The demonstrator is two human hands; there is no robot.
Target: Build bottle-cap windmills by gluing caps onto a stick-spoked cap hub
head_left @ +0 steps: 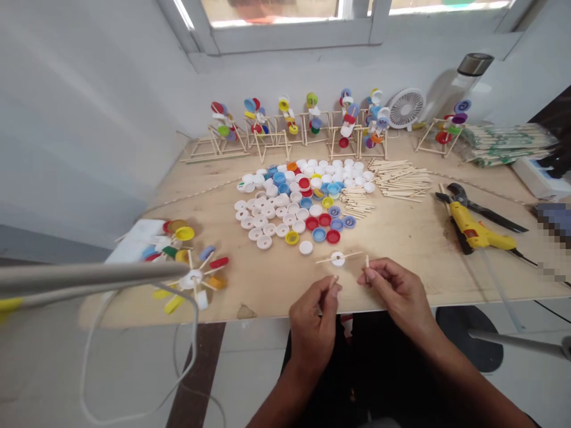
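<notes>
left hand (314, 324) pinching short stick (334, 280), right hand (399, 291) pinching second stick (367, 261) near upright, white disc (338, 264) with side sticks (352, 255) on table (267, 285) just beyond hands, bottle caps (269, 212) behind

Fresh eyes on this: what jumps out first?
Likely the bottle caps, mostly white with red, blue and yellow, spread over the middle of the table. Then the yellow glue gun at the right, and the row of cap-trimmed wheels below the window. Closest in, the left hand and right hand each pinch a wooden stick near a white disc.
</notes>
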